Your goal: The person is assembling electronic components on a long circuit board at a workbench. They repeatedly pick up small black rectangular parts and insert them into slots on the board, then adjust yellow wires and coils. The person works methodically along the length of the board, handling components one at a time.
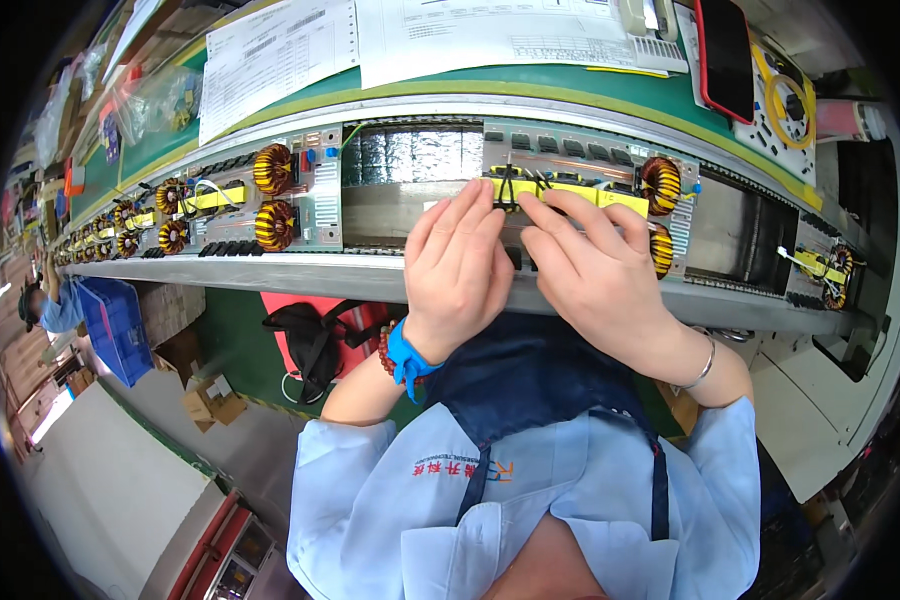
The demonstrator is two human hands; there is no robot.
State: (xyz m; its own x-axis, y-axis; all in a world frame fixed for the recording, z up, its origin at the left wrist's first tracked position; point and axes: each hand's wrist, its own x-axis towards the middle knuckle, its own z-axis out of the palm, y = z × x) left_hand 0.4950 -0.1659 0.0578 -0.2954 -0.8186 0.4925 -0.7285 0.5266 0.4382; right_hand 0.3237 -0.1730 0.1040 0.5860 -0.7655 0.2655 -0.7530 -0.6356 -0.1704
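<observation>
1. The circuit board (pixel 590 160) lies on the conveyor (pixel 410 275) at twelve o'clock; both hands rest on it.
2. The left hand (pixel 457 262) and right hand (pixel 595 268) are spread flat, fingers pressing the yellow part (pixel 570 188), nothing clamped.
3. The board is judged stiff, light, fragile; its edges are best gripped, with the copper coils (pixel 660 185) at two o'clock left untouched.

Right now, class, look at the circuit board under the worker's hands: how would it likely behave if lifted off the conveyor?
The circuit board looks like a flat rigid panel, so it would probably stay stiff. Its copper-wound coils sit at one end, so it may feel heavy and tip that way. The yellow component under both hands stands proud and could be knocked.
</observation>
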